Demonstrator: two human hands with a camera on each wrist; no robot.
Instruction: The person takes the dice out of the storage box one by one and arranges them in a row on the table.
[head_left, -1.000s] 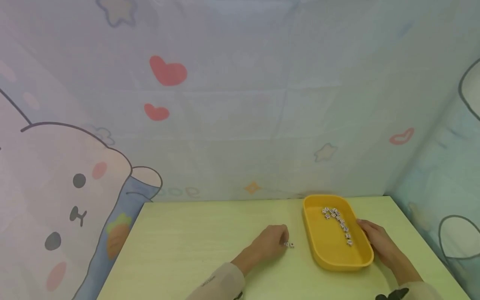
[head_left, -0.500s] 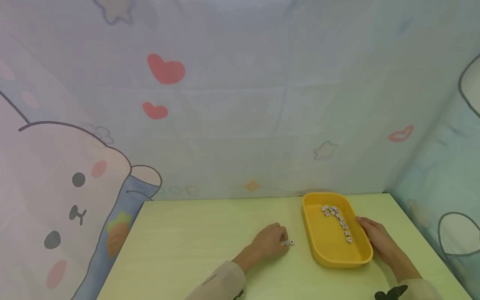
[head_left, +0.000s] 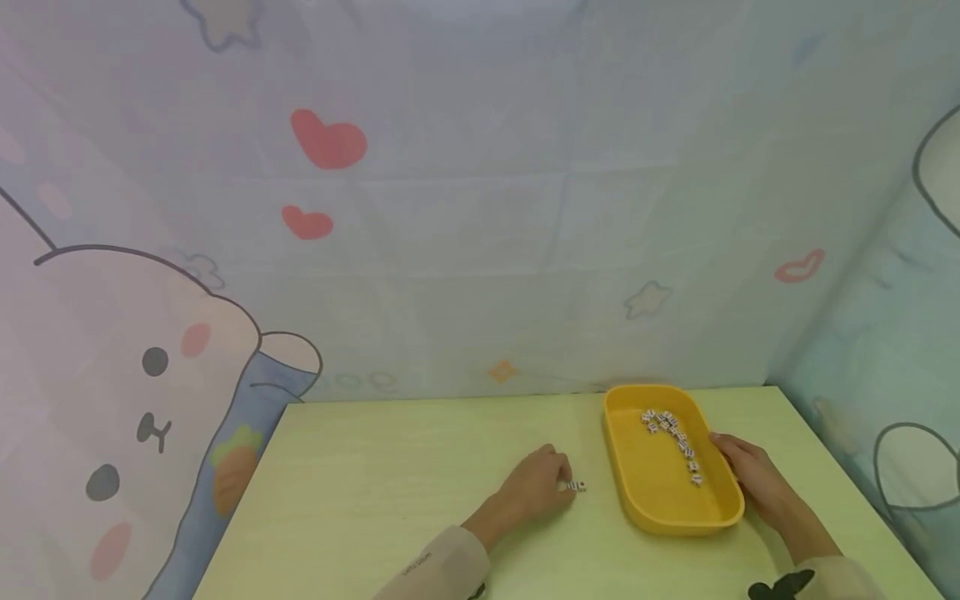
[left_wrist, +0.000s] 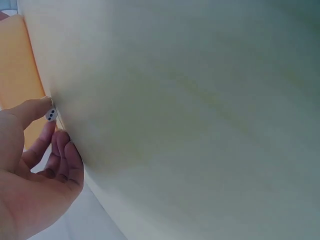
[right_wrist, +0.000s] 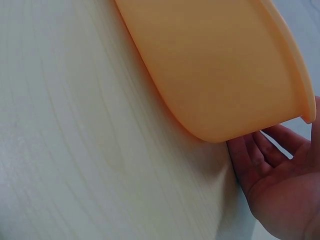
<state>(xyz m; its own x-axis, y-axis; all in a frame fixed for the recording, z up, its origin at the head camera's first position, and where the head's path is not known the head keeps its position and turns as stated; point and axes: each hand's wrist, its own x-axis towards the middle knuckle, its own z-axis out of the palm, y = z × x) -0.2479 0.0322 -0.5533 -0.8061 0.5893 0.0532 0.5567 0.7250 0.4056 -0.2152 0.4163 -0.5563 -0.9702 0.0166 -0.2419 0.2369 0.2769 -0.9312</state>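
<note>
Pinched between the thumb and a finger of my left hand [head_left: 534,483], a short row of dice [head_left: 577,486] points rightward across the pale bench [head_left: 375,467], its long axis running from my fingertips toward the yellow tray [head_left: 648,496]. Whether the row touches the bench, I cannot tell. The tray lies just beyond, its long axis leading away from me and its far end leaning slightly left; its raised left wall stands between the pinched row and the loose dice [head_left: 683,446] inside, strung in a bent line from the far end toward the near right. My right hand [head_left: 759,483] is at the tray's right side; how firmly its fingers grip, I cannot tell. Behind the bench hangs a printed cloth [head_left: 465,217] with red hearts. The dice are small white cubes with dark pips, the tray smooth, with rounded corners.
</note>
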